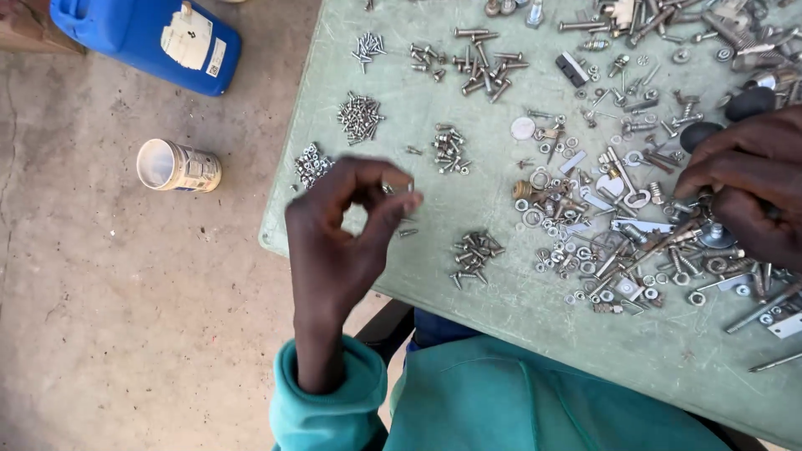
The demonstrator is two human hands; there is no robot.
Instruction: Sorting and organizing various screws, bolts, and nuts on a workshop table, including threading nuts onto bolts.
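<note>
I sit at a worn pale-green surface (468, 276) on a cracked concrete floor (125, 317), daylight flat and even, a blue jug (125, 29) beside me.

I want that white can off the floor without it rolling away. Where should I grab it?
The can lies on its side on the concrete, open mouth facing left. Probably best to come from above and close the hand across its round middle, since both curved sides are free.

The right hand (748, 188) runs off the right edge and hides hardware beneath it; the small piece pinched by the left hand (347, 230) is blurred beyond telling
</note>
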